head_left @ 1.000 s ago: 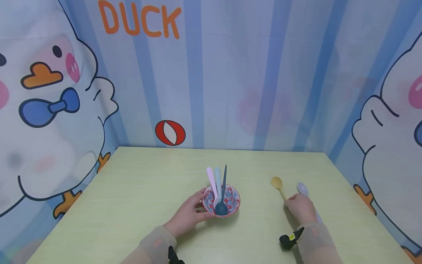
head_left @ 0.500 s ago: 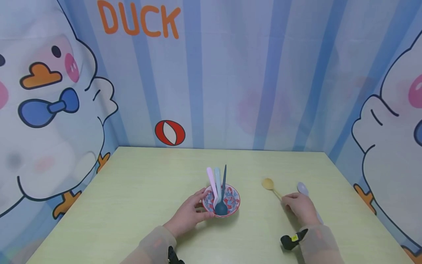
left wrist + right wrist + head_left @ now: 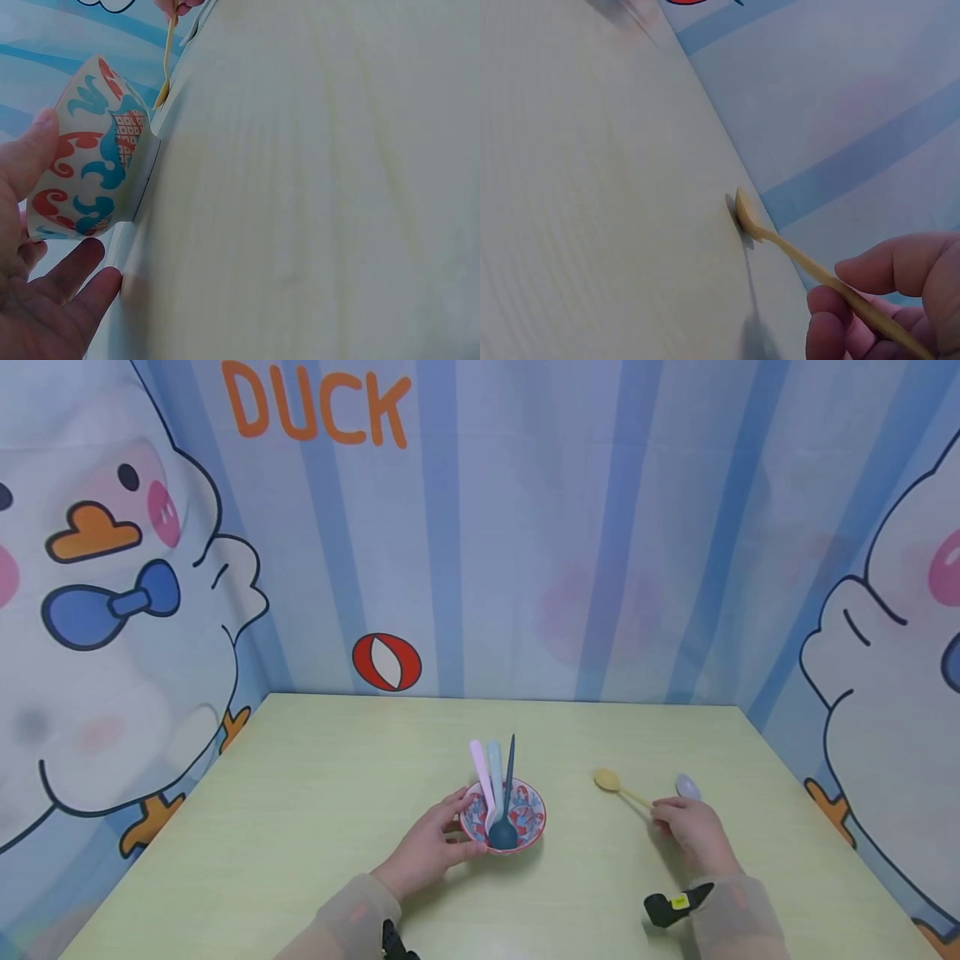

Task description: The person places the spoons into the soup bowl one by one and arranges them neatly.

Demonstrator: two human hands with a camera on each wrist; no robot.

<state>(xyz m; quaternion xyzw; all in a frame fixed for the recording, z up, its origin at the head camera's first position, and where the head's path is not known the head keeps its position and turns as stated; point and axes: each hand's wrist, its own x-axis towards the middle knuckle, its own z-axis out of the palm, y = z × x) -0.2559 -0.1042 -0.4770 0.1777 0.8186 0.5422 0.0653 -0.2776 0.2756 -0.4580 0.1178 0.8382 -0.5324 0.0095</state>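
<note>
My left hand grips the side of a small patterned bowl, thumb at the near rim and fingers at the far left. Red and blue scrolls cover the outside of the bowl in the left wrist view. Leaning in it are a pink spoon, a light blue spoon and a dark teal spoon. My right hand pinches a yellow spoon by its handle, the scoop pointing left toward the bowl. In the right wrist view the yellow spoon's scoop hangs close over the table.
A pale lavender spoon lies on the table behind my right hand, its handle mostly hidden. The light yellow table ends at a blue striped cloth backdrop printed with ducks. Black wrist cameras sit on both wrists.
The yellow spoon has swung left, its scoop now pointing more toward the bowl. My right hand has shifted slightly right and covers more of the lavender spoon. Left hand and bowl stay put.
</note>
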